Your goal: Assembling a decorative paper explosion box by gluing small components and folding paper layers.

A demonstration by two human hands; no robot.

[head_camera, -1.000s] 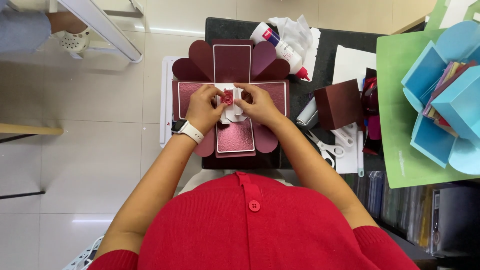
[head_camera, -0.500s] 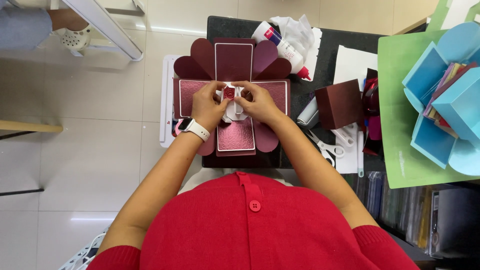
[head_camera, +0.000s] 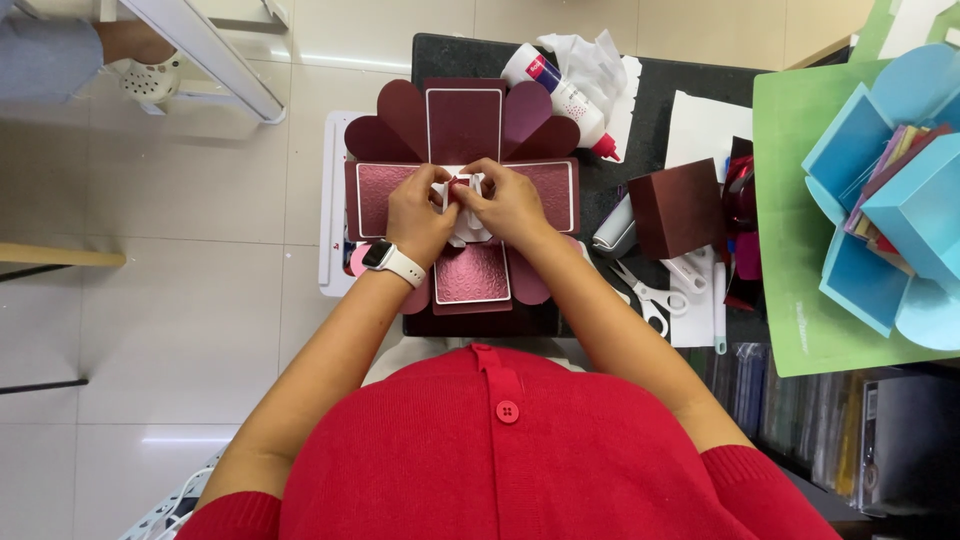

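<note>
Over the unfolded maroon card box [head_camera: 463, 125], my left hand [head_camera: 420, 215] and right hand [head_camera: 512, 205] pinch a small white-and-red paper piece [head_camera: 462, 188] between pressed fingertips.

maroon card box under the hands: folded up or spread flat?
Spread flat. The maroon box lies open on the table, panels fanned out in a cross; both hands pinch a white piece at its centre.

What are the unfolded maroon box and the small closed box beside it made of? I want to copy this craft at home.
The unfolded maroon box looks like matte cardstock: flat, creased flaps with rounded cut edges. Its inset panels seem to be embossed, slightly shiny paper with white borders. The small closed box appears to be the same dull maroon card, with crisp folded corners.
</note>
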